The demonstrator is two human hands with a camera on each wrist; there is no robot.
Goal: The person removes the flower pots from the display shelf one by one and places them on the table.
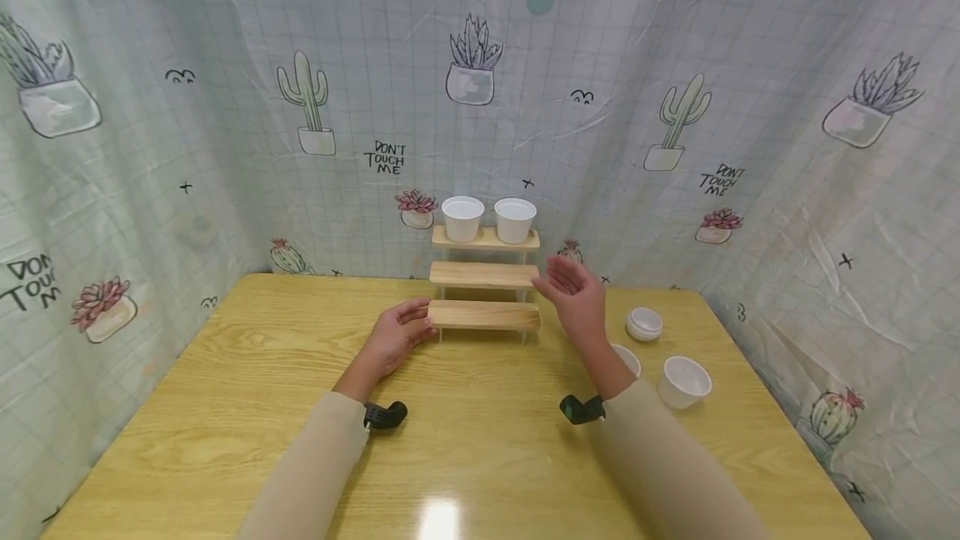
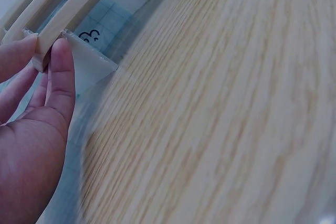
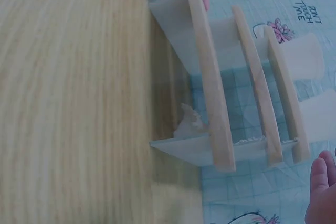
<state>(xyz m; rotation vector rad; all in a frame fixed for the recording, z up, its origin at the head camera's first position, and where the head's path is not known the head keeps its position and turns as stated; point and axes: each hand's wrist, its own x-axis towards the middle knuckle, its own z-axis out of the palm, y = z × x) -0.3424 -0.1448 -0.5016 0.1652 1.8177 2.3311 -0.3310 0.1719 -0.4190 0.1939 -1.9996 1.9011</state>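
A three-tier wooden shelf stand (image 1: pixel 483 315) with pale translucent side supports stands at the back of the table. My left hand (image 1: pixel 393 338) pinches the left end of its lowest board; the left wrist view shows the thumb and fingers around that board end (image 2: pixel 50 38). Beside the right end of the middle board, my right hand (image 1: pixel 576 298) is raised with its fingers extended, holding nothing. Two white cups, a left cup (image 1: pixel 462 219) and a right cup (image 1: pixel 515 221), sit side by side on the top board. The right wrist view shows the boards (image 3: pixel 212 82) from the side.
To the right on the wooden table (image 1: pixel 225 407) stand a white cup (image 1: pixel 684 383), a smaller white bowl-like stack (image 1: pixel 643 325), and another cup (image 1: pixel 627 359) partly hidden by my right forearm. A cactus-print curtain (image 1: pixel 480 140) hangs close behind the stand and along both sides.
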